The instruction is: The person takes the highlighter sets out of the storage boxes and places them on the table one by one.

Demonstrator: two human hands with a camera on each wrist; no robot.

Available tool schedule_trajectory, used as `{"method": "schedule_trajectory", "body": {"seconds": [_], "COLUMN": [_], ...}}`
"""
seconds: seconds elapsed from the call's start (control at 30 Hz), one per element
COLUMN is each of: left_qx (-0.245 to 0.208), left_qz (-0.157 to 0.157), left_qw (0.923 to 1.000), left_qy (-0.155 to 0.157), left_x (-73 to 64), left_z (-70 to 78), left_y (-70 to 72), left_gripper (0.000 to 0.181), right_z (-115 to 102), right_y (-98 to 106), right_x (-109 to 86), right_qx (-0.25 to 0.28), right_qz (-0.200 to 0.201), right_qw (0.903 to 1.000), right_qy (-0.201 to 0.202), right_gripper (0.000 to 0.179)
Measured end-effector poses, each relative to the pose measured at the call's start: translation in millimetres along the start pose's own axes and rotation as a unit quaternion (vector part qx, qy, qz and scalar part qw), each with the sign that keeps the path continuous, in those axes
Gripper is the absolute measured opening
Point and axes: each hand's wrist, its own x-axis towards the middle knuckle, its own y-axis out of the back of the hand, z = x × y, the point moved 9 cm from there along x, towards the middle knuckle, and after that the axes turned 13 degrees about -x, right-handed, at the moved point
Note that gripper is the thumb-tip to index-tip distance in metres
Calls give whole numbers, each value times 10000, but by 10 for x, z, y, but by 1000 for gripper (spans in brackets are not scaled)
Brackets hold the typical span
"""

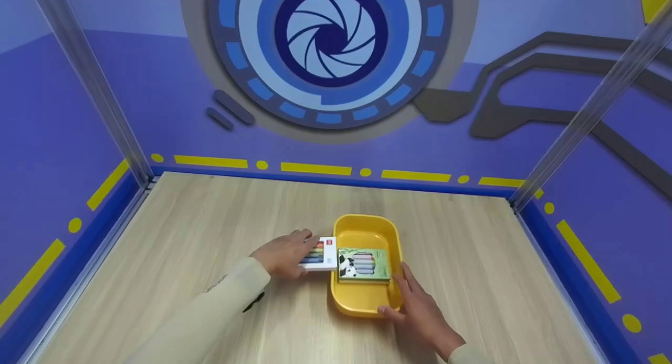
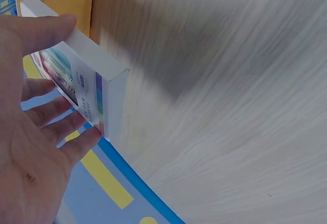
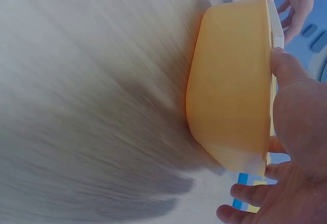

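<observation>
My left hand [image 1: 286, 252] grips a white crayon box [image 1: 328, 255] by its edges, thumb on one side and fingers on the other. A window in the box shows a row of coloured sticks. Its right end is at the left rim of a yellow plastic basin [image 1: 362, 301]. Inside the basin lies a green box [image 1: 363, 264] with a panda and several coloured sticks printed on it. At the basin's near right corner, my right hand [image 1: 422, 311] holds the rim with thumb and index finger; its other fingers spread away, as the right wrist view shows.
The basin stands on a light wood-grain table [image 1: 220, 217]. Behind the table is a blue-purple printed wall [image 1: 315, 159], with side walls at left and right. Metal posts [image 1: 94, 85] rise at the back corners.
</observation>
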Motion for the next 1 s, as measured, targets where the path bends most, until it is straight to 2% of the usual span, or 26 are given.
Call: {"method": "schedule_trajectory", "body": {"seconds": [0.37, 1.0], "left_qx": [-202, -164], "left_qz": [-14, -5], "left_qw": [9994, 9998], "left_qy": [272, 138], "left_x": [-12, -1], "left_z": [-72, -151], "left_y": [-4, -58], "left_gripper": [79, 78], "right_z": [-12, -6], "right_y": [8, -1], "right_x": [8, -1], "right_qx": [6, 67], "right_qz": [24, 29], "right_qw": [10000, 10000], "right_qy": [12, -35], "right_gripper": [90, 94]}}
